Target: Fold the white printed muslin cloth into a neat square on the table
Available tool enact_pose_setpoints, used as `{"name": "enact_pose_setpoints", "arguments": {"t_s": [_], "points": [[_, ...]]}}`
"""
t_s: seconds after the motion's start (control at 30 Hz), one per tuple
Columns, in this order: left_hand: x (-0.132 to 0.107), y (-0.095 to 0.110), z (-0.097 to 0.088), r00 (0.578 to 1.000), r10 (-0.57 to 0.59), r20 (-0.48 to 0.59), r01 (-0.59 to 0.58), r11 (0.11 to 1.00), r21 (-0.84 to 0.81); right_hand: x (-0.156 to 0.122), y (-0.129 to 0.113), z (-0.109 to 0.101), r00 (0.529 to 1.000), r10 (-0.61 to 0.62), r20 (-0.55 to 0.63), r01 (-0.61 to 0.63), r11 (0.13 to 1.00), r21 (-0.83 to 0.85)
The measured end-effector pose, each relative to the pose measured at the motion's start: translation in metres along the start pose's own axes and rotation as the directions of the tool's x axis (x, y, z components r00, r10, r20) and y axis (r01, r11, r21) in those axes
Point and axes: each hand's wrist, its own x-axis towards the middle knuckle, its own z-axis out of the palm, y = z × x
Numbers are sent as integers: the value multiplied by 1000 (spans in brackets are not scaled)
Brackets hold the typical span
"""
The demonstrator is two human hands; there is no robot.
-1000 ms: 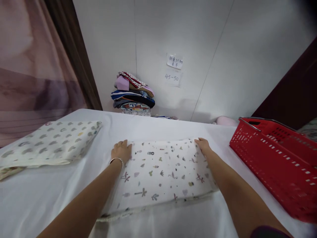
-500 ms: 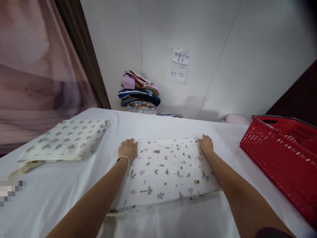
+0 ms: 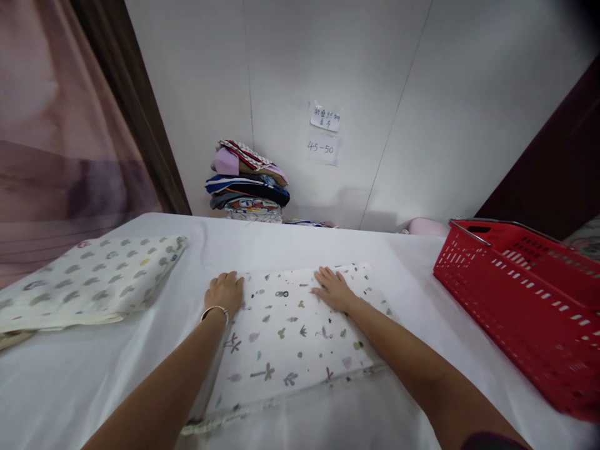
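A folded white cloth (image 3: 290, 340) printed with small plants lies on the white table (image 3: 84, 381) in front of me. My left hand (image 3: 225, 292), with a thin bangle at the wrist, rests on the cloth's far left corner, fingers curled down over the edge. My right hand (image 3: 332, 287) lies flat and open on the cloth's far edge, near its middle. Neither hand lifts the cloth.
A second folded cloth (image 3: 89, 281) with grey dots lies at the left. A red plastic basket (image 3: 520, 300) with a metal handle stands at the right. A stack of folded clothes (image 3: 248, 184) sits against the wall behind the table, below two paper notes (image 3: 323, 131). A curtain (image 3: 60, 125) hangs left.
My right hand has slid left from the cloth's far right corner to the middle of its far edge. My left hand stays at the far left corner.
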Motion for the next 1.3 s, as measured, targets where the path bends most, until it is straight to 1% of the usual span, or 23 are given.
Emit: {"name": "enact_pose_setpoints", "arguments": {"t_s": [0.07,0.13,0.2,0.3,0.4,0.47,0.57,0.63,0.77,0.9,0.97,1.03,1.1,1.13,1.17,1.23,1.3], "points": [[0,0,1,1000,1,-18,-2,1000,-8,-3,15,-3,994,107,-35,-109,993,-42],[0,0,2,1000,2,-30,-3,1000,-12,-6,29,-6,976,215,-47,-218,974,-68],[-1,0,2,1000,-2,-25,2,1000,-8,-8,39,-8,966,259,-18,-260,963,-70],[-2,1,1,1000,-14,-14,14,1000,7,-10,42,-7,962,272,5,-271,960,-70],[-3,3,1,1000,-19,-21,19,1000,10,-12,40,-3,960,274,-53,-278,955,-104],[-3,3,0,1000,-23,-20,23,1000,8,-14,40,-2,958,279,-69,-285,951,-123],[-3,4,0,999,-34,-11,34,999,-5,-18,39,-3,954,299,-14,-299,948,-107],[-4,4,1,999,-37,-8,37,999,-30,-24,39,-2,956,294,-20,-295,950,-105],[-5,5,3,999,-43,-20,42,996,-72,-42,41,2,947,298,-119,-316,932,-181],[-5,3,0,998,-58,5,58,990,-129,-55,41,3,934,349,-78,-357,917,-178],[-9,-2,-3,998,-56,35,61,983,-172,-62,34,6,936,335,-106,-348,922,-168],[-22,-9,-7,998,-40,56,51,975,-215,-72,27,13,962,240,-133,-261,949,-175],[-43,-19,-11,998,-22,58,36,967,-253,-84,20,21,985,130,-114,-150,970,-191],[-56,-23,-13,998,-18,56,32,962,-270,-89,17,24,989,109,-96,-126,973,-193],[-70,-28,-14,998,-19,55,34,958,-284,-93,14,26,990,115,-82,-129,973,-191],[-99,-37,-17,998,-43,50,57,942,-332,-97,3,24,984,169,-63,-177,969,-170],[-127,-43,-18,997,-72,42,83,911,-403,-99,-18,20,982,185,-44,-190,974,-125]]}}
